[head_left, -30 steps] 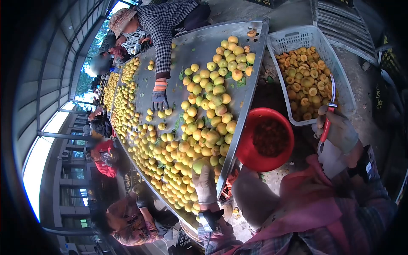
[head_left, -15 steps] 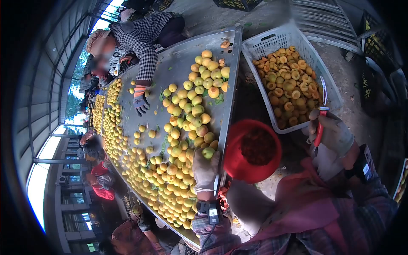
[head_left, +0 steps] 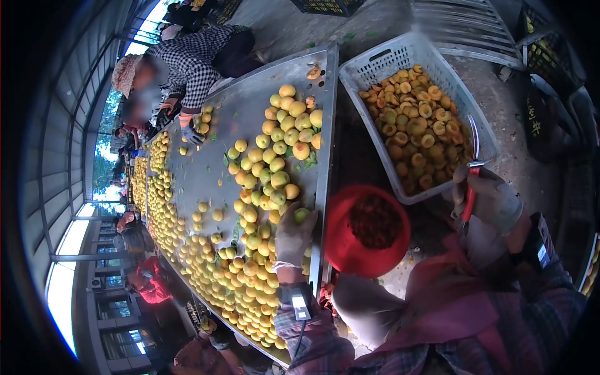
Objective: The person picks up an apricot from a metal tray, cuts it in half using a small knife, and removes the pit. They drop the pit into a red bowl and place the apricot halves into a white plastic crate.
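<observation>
My left hand (head_left: 292, 239), in a pale glove, is over the near edge of the metal table (head_left: 209, 162). Its fingers are closed around a greenish-yellow apricot (head_left: 301, 215), partly hidden by the glove. Many whole apricots (head_left: 250, 269) lie around and beyond that hand. On the right side, my right hand (head_left: 495, 201), also gloved, grips a pitting tool (head_left: 472, 181) by its red handle. The tool's curved metal end points up, beside the white crate (head_left: 370, 119) of halved apricots (head_left: 419, 119). Between my hands stands a red bowl (head_left: 334, 231) with dark brown pieces, probably pits.
Across the table a co-worker in a checked shirt (head_left: 203, 53) reaches a gloved hand (head_left: 191, 132) among apricots. Other people sit further along the table's far side. A metal rack (head_left: 465, 28) and dark crates (head_left: 328, 5) are on the floor behind the white crate.
My left hand has moved up along the table edge with the apricot in it. The co-worker's gloved hand has drawn back toward the far side. My right hand stays nearly still.
</observation>
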A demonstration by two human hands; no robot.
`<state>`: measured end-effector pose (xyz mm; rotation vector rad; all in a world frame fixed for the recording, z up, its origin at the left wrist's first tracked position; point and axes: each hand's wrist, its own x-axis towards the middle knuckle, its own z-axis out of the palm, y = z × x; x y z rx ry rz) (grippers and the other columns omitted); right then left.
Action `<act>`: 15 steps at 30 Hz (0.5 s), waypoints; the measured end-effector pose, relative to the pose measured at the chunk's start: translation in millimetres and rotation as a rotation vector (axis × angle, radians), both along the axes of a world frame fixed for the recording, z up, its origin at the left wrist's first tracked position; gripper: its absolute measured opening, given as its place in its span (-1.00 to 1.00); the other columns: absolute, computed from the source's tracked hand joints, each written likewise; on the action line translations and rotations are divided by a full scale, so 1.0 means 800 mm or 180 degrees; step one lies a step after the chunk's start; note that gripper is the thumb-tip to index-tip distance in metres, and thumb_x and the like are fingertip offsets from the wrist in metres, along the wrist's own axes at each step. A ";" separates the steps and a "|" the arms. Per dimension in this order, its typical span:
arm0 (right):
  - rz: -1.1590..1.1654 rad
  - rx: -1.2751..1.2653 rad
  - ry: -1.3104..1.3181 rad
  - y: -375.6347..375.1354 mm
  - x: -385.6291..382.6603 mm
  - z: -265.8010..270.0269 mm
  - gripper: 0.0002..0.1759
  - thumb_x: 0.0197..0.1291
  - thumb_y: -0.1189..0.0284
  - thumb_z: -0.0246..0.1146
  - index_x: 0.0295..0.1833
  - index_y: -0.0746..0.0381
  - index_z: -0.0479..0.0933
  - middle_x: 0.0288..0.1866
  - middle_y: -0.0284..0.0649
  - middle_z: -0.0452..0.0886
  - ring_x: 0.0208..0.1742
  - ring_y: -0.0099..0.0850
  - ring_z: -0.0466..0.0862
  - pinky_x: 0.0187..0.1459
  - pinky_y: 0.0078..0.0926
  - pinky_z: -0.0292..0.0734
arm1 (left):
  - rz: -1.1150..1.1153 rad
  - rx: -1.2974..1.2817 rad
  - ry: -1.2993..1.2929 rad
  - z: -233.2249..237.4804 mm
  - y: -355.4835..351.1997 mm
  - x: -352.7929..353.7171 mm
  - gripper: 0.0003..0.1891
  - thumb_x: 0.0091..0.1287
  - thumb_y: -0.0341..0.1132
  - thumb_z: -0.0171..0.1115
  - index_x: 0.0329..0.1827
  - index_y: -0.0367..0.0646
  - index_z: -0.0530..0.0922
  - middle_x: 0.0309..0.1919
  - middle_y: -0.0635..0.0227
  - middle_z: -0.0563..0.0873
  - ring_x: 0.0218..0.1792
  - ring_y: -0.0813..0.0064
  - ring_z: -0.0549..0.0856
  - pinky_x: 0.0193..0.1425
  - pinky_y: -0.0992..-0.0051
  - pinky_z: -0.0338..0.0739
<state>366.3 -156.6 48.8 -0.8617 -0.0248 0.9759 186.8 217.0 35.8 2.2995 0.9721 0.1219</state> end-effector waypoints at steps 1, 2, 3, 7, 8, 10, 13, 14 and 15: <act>-0.0020 -0.0002 0.0008 -0.001 0.001 -0.001 -0.68 0.38 0.26 0.15 0.10 0.23 0.47 -0.24 -0.18 0.60 -0.24 -0.31 0.65 -0.17 -0.34 0.57 | -0.0040 -0.0217 -0.0064 -0.009 0.010 -0.002 -0.46 0.19 -0.03 0.36 0.12 -0.21 0.58 -0.16 0.09 0.73 -0.17 0.26 0.74 -0.05 0.37 0.60; -0.0050 -0.0004 -0.0012 -0.003 0.002 -0.001 -0.68 0.37 0.26 0.15 0.10 0.24 0.47 -0.24 -0.18 0.60 -0.24 -0.31 0.65 -0.17 -0.34 0.58 | -0.0056 -0.0222 -0.0055 -0.006 0.013 0.002 -0.46 0.19 -0.03 0.36 0.12 -0.21 0.58 -0.16 0.09 0.73 -0.17 0.26 0.74 -0.05 0.37 0.60; -0.0070 -0.0008 -0.0033 -0.003 0.002 -0.002 -0.67 0.36 0.26 0.16 0.10 0.24 0.47 -0.24 -0.19 0.60 -0.24 -0.31 0.65 -0.17 -0.34 0.58 | -0.0136 -0.0282 0.0159 -0.001 0.015 0.005 -0.46 0.19 -0.03 0.37 0.12 -0.21 0.58 -0.17 0.10 0.74 -0.20 0.27 0.75 -0.07 0.37 0.60; -0.0102 0.0041 -0.0032 -0.005 0.007 -0.003 -0.66 0.36 0.25 0.17 0.10 0.25 0.47 -0.24 -0.19 0.60 -0.24 -0.30 0.65 -0.18 -0.34 0.59 | -0.0341 -0.0768 0.0330 0.018 0.029 0.006 -0.50 0.22 -0.09 0.35 0.15 -0.19 0.57 -0.28 0.23 0.73 -0.34 0.47 0.71 -0.19 0.47 0.60; -0.0076 0.0029 -0.0038 -0.006 0.008 -0.003 -0.67 0.36 0.26 0.17 0.10 0.25 0.47 -0.24 -0.19 0.60 -0.24 -0.31 0.65 -0.17 -0.34 0.59 | -0.0427 -0.1104 0.0266 0.023 0.030 0.008 -0.52 0.24 -0.12 0.34 0.17 -0.18 0.56 -0.31 0.29 0.72 -0.37 0.54 0.69 -0.22 0.51 0.59; -0.0055 0.0017 -0.0039 -0.007 0.008 -0.002 -0.67 0.36 0.27 0.17 0.10 0.25 0.48 -0.25 -0.19 0.60 -0.24 -0.31 0.65 -0.17 -0.33 0.59 | -0.0397 -0.1206 0.0364 0.032 0.024 0.014 -0.55 0.27 -0.14 0.33 0.17 -0.15 0.56 -0.35 0.37 0.69 -0.40 0.62 0.66 -0.26 0.56 0.57; -0.0121 -0.0035 0.0005 -0.004 0.006 0.001 -0.67 0.37 0.27 0.16 0.10 0.26 0.47 -0.25 -0.19 0.60 -0.25 -0.31 0.64 -0.16 -0.33 0.58 | 0.0241 -0.1523 0.0706 0.031 0.013 0.016 -0.57 0.26 -0.13 0.33 0.12 -0.16 0.57 -0.36 0.32 0.70 -0.39 0.57 0.67 -0.25 0.54 0.58; -0.0126 -0.0059 0.0012 -0.003 0.006 0.004 -0.67 0.37 0.27 0.16 0.10 0.26 0.47 -0.25 -0.19 0.60 -0.25 -0.32 0.64 -0.15 -0.34 0.58 | -0.0071 -0.1154 0.0455 0.017 0.019 0.010 -0.59 0.26 -0.13 0.32 0.09 -0.17 0.58 -0.36 0.30 0.70 -0.40 0.55 0.68 -0.25 0.53 0.58; -0.0125 -0.0086 0.0026 -0.002 0.004 0.005 -0.67 0.37 0.28 0.15 0.10 0.26 0.47 -0.26 -0.19 0.59 -0.25 -0.32 0.64 -0.15 -0.34 0.58 | -0.0374 -0.0787 0.0210 0.006 0.022 0.005 -0.60 0.26 -0.14 0.32 0.07 -0.18 0.58 -0.36 0.27 0.70 -0.40 0.52 0.68 -0.25 0.52 0.58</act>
